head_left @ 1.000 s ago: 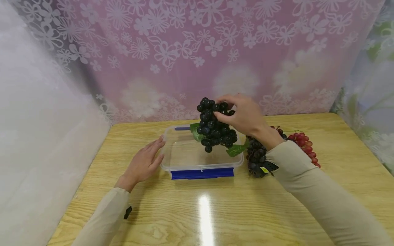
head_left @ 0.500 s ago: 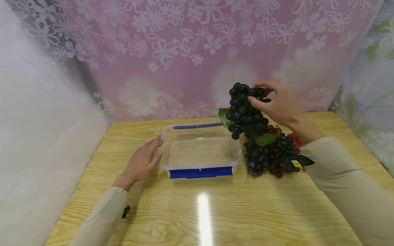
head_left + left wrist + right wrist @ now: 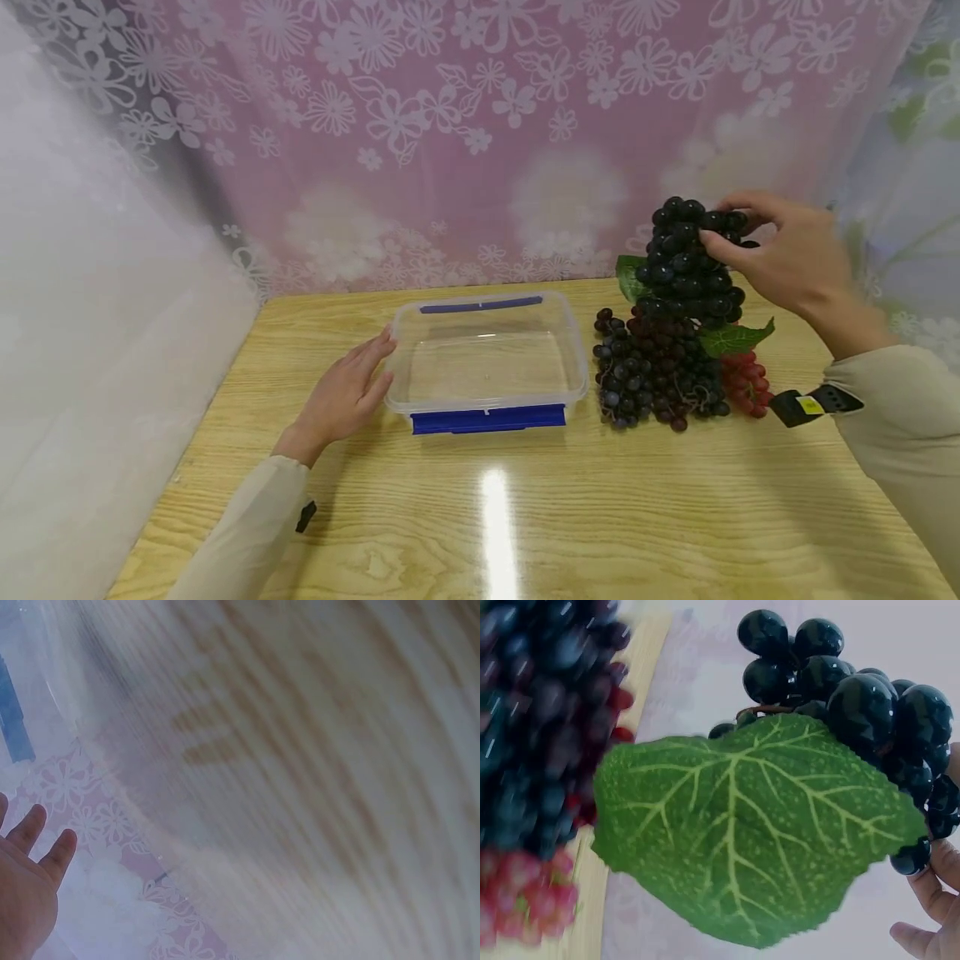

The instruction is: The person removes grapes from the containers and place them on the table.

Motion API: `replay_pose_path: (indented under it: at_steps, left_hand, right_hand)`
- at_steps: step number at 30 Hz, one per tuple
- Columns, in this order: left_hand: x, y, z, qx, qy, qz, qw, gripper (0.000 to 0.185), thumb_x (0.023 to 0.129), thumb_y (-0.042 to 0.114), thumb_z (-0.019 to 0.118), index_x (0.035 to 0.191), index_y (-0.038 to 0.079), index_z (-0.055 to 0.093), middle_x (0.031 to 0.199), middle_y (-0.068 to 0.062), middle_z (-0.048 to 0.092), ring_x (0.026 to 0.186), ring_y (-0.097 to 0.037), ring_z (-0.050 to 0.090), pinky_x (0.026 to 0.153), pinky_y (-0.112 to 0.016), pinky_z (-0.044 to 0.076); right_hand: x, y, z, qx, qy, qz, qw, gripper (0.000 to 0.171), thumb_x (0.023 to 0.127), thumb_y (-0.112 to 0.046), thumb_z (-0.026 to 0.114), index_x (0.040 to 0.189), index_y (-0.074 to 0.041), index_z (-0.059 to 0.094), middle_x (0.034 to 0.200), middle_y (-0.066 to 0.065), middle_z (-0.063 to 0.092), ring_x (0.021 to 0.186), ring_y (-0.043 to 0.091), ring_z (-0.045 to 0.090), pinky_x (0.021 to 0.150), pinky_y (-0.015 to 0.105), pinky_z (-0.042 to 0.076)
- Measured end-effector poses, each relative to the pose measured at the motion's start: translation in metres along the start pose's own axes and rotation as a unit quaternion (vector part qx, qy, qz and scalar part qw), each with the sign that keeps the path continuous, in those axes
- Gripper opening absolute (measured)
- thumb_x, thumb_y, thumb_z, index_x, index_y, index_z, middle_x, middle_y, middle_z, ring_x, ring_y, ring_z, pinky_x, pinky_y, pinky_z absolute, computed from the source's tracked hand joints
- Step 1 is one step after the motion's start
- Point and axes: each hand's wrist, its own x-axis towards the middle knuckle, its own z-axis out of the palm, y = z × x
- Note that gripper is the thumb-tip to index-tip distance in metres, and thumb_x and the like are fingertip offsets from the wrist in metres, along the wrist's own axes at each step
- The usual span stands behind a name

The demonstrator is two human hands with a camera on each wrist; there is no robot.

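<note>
My right hand (image 3: 780, 254) grips the top of a black grape bunch (image 3: 686, 267) with green leaves (image 3: 735, 337), held in the air above other bunches on the table. The right wrist view shows a large green leaf (image 3: 757, 832) and black grapes (image 3: 870, 705) close up, with my fingertips (image 3: 930, 915) at the lower right. A clear plastic box (image 3: 487, 354) with blue clips stands empty at the table's middle. My left hand (image 3: 347, 396) rests flat against the box's left side, fingers straight; the left wrist view shows my fingers (image 3: 34, 870) by the clear box wall.
Dark purple grape bunches (image 3: 645, 371) and a red bunch (image 3: 746, 383) lie on the wooden table (image 3: 525, 517) right of the box. A floral pink curtain (image 3: 480, 125) hangs behind. White cloth (image 3: 90, 333) borders the left side.
My right hand has carried the black grape bunch from over the box to the right, above the grape pile. The left hand has stayed against the box.
</note>
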Motion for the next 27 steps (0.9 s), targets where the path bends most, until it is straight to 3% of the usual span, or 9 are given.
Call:
replay_pose_path:
  at_steps: [6, 11, 14, 19, 22, 23, 26, 27]
  left_hand:
    - [0.002, 0.0, 0.001, 0.003, 0.001, -0.001, 1.0, 0.047, 0.101, 0.024, 0.048, 0.145, 0.008, 0.041, 0.155, -0.003, 0.026, 0.136, -0.028, 0.033, 0.105, -0.052, 0.032]
    - [0.002, -0.001, 0.002, 0.0, 0.004, -0.005, 1.0, 0.049, 0.1, 0.02, 0.05, 0.146, 0.008, 0.04, 0.155, -0.003, 0.026, 0.136, -0.028, 0.033, 0.105, -0.052, 0.032]
    - [0.002, -0.001, 0.002, 0.0, 0.004, -0.006, 1.0, 0.049, 0.1, 0.021, 0.049, 0.147, 0.009, 0.039, 0.155, -0.002, 0.026, 0.136, -0.027, 0.033, 0.105, -0.052, 0.031]
    - [0.004, 0.0, 0.003, -0.001, 0.006, -0.007, 1.0, 0.049, 0.1, 0.02, 0.05, 0.145, 0.006, 0.041, 0.155, -0.003, 0.026, 0.136, -0.028, 0.033, 0.106, -0.052, 0.031]
    - [0.006, -0.001, 0.004, 0.0, 0.006, -0.009, 0.9999, 0.048, 0.099, 0.019, 0.05, 0.144, 0.004, 0.043, 0.155, -0.003, 0.026, 0.136, -0.028, 0.033, 0.106, -0.052, 0.031]
    - [0.006, 0.0, 0.005, 0.0, 0.006, -0.01, 0.9999, 0.048, 0.099, 0.02, 0.05, 0.144, 0.004, 0.043, 0.155, -0.003, 0.026, 0.136, -0.028, 0.033, 0.105, -0.052, 0.031]
    - [0.007, 0.0, 0.005, 0.001, 0.006, -0.009, 0.9999, 0.047, 0.101, 0.023, 0.047, 0.144, 0.005, 0.042, 0.155, -0.003, 0.025, 0.136, -0.028, 0.033, 0.105, -0.052, 0.031]
    - [0.007, 0.0, 0.005, 0.002, 0.006, -0.008, 0.9999, 0.047, 0.101, 0.024, 0.047, 0.144, 0.005, 0.042, 0.155, -0.003, 0.025, 0.136, -0.028, 0.033, 0.105, -0.051, 0.031]
  right_hand:
    - [-0.002, 0.03, -0.016, -0.023, -0.009, 0.032, 0.999, 0.052, 0.092, -0.033, 0.063, 0.135, -0.005, 0.054, 0.124, 0.03, 0.052, 0.097, 0.045, 0.049, 0.052, 0.035, 0.033]
    - [-0.008, 0.06, -0.026, -0.055, 0.0, 0.025, 0.998, 0.053, 0.094, -0.028, 0.06, 0.135, 0.003, 0.049, 0.121, 0.037, 0.047, 0.098, 0.052, 0.043, 0.061, 0.056, 0.036]
    - [-0.016, 0.078, -0.03, -0.071, 0.029, 0.014, 0.997, 0.049, 0.095, -0.026, 0.059, 0.13, 0.008, 0.051, 0.115, 0.04, 0.047, 0.096, 0.054, 0.042, 0.07, 0.065, 0.033]
    - [-0.03, 0.106, -0.032, -0.058, 0.094, -0.006, 0.994, 0.043, 0.096, -0.021, 0.058, 0.12, 0.015, 0.054, 0.115, 0.042, 0.048, 0.097, 0.056, 0.04, 0.088, 0.065, 0.031]
    - [-0.035, 0.126, -0.032, -0.06, 0.116, -0.004, 0.991, 0.048, 0.097, -0.025, 0.056, 0.12, 0.017, 0.055, 0.119, 0.042, 0.047, 0.095, 0.057, 0.041, 0.095, 0.063, 0.03]
    - [-0.036, 0.138, -0.031, -0.06, 0.119, 0.001, 0.991, 0.047, 0.096, -0.024, 0.057, 0.12, 0.016, 0.055, 0.119, 0.042, 0.048, 0.095, 0.057, 0.041, 0.097, 0.062, 0.03]
    - [-0.038, 0.193, -0.021, -0.079, 0.131, 0.032, 0.988, 0.041, 0.095, -0.029, 0.06, 0.131, -0.009, 0.06, 0.129, 0.025, 0.053, 0.102, 0.038, 0.05, 0.102, 0.052, 0.033]
    - [-0.038, 0.206, -0.019, -0.076, 0.123, 0.041, 0.989, 0.04, 0.094, -0.027, 0.061, 0.131, -0.011, 0.06, 0.128, 0.024, 0.054, 0.102, 0.037, 0.05, 0.101, 0.052, 0.033]
